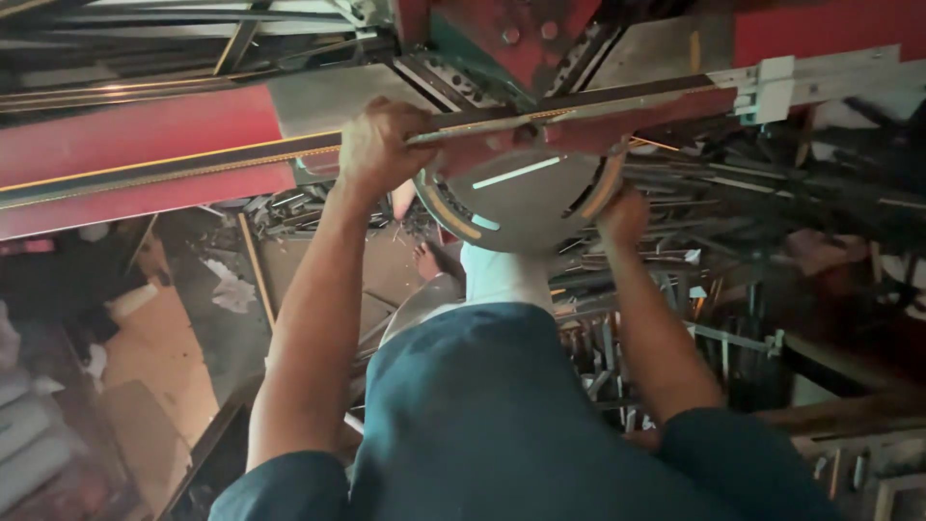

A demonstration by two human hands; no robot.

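Item: long metal strip (579, 104), dark with a yellowish edge, lying across a red machine bed (145, 154) and running from the left edge toward a white bracket (772, 89) at upper right. Left hand (378, 145): fist wrapped around the strip near its middle, knuckles up. Right hand (622, 217): fingers curled up against the orange-trimmed rim of a round grey guard plate (521, 198) that hangs just under the strip; whether it grips the rim or only presses on it cannot be told. Containers: none plainly visible. Below right, a loose heap of metal bars and offcuts (733, 203), tangled, reaching to the frame's right edge. Lower left: brown cardboard sheets (164, 357) on the floor, with scraps beside them. Open room: a narrow gap between the forearms, partly filled by the person's dark blue shirt (482, 425); space to the right is crowded by the bars.
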